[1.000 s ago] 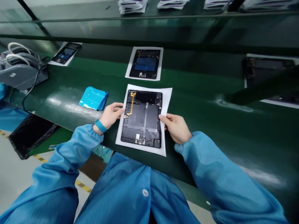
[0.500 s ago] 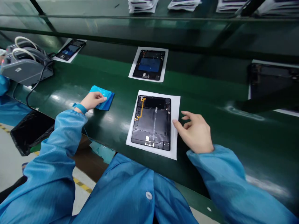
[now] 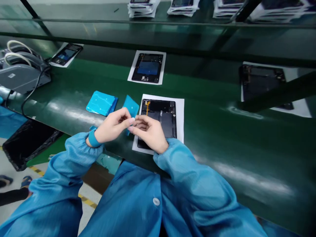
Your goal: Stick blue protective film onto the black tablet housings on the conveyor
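Note:
Between my two hands is a thin blue film sheet (image 3: 131, 106), held upright just left of the tablet. My left hand (image 3: 114, 125) pinches its lower edge between thumb and fingers. Opposite it, my right hand (image 3: 150, 131) has thumb and fingertips closed at the same edge, fingertips meeting the left ones. Under and behind the right hand lies an opened tablet (image 3: 170, 120), black inside with an orange ribbon cable, on a white sheet (image 3: 180, 112). A stack of blue film sheets (image 3: 100, 102) rests on the bench to the left.
Another opened tablet (image 3: 148, 68) lies behind on white paper, with more at far left (image 3: 66, 54) and right (image 3: 263, 82). A grey machine (image 3: 22, 74) with a black cable stands left. Paper-layered stacks (image 3: 143, 10) sit on the shelf above. A dark post (image 3: 278, 92) crosses the right side.
My left hand has lifted a blue film sheet off the stack and carried it right. My right hand has moved left across the tablet to meet it at the sheet.

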Available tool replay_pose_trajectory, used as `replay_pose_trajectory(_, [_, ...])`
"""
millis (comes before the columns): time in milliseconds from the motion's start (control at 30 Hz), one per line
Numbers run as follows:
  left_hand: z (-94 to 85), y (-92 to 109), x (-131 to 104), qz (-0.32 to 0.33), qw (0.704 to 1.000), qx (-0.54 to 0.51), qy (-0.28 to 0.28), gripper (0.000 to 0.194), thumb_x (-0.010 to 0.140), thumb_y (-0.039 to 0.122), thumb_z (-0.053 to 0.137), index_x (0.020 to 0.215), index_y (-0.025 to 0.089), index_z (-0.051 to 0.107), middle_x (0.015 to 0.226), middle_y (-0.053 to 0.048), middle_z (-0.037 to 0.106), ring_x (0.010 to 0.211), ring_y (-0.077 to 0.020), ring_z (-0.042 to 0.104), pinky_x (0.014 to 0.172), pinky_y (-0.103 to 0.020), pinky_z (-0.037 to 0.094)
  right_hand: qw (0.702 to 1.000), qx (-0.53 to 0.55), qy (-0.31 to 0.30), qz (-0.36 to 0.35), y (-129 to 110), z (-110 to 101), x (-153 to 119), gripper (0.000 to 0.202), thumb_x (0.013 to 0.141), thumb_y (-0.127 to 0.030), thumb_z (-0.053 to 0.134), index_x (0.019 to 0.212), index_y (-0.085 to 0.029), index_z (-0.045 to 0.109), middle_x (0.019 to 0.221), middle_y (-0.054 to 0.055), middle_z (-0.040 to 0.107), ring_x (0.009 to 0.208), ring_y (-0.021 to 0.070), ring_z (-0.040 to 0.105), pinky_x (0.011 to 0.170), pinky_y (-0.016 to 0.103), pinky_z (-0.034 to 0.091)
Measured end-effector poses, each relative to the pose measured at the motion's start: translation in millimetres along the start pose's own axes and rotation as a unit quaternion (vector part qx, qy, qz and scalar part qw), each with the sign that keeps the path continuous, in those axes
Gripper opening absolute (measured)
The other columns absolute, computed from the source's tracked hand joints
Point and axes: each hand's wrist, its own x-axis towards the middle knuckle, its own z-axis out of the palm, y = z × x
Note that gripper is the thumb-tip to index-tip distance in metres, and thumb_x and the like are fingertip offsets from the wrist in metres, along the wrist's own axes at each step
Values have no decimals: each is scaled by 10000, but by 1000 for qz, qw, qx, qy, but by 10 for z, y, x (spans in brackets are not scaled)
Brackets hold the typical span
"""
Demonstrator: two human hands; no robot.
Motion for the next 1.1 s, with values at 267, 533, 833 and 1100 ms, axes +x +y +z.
replay_pose_trajectory(267, [-206, -130, 47, 42, 993, 100, 36, 418, 1007, 572, 506, 809, 204, 515, 701, 23, 505, 630, -112, 451, 615, -282, 397, 993, 29, 116, 14, 2, -229, -107, 468, 620, -532, 911, 789, -169, 670, 616, -7, 681, 544, 128, 654, 567, 273, 587])
replay_pose_trajectory(533, [-1463, -703, 219, 41, 894, 293, 336, 864, 771, 1003, 343, 820, 150, 470, 683, 60, 408, 600, -24, 391, 595, -198, 328, 985, 82, -78, 134, 357, 581, -826, 355, 748, -504, 819, 833, -240, 597, 607, -64, 658, 484, 147, 658, 430, 267, 546])
replay_pose_trajectory(833, [-985, -467, -227, 81, 913, 302, 262, 364, 972, 520, 608, 837, 184, 572, 725, 23, 561, 643, -82, 485, 593, -242, 396, 968, 35, -149, 200, 1467, 1459, -951, 548, 720, -688, 786, 588, -228, 517, 361, -69, 472, 334, 140, 512, 379, 306, 499])
replay_pose_trajectory(1100, [54, 24, -589, 276, 925, 254, 60, 171, 879, 106, 635, 884, 232, 519, 705, 6, 605, 615, -142, 514, 568, -313, 421, 988, -120, 39, -93, 49, 188, -1069, 320, 944, -383, 681, 1242, -269, 706, 1061, 27, 765, 759, 123, 696, 741, 279, 608])
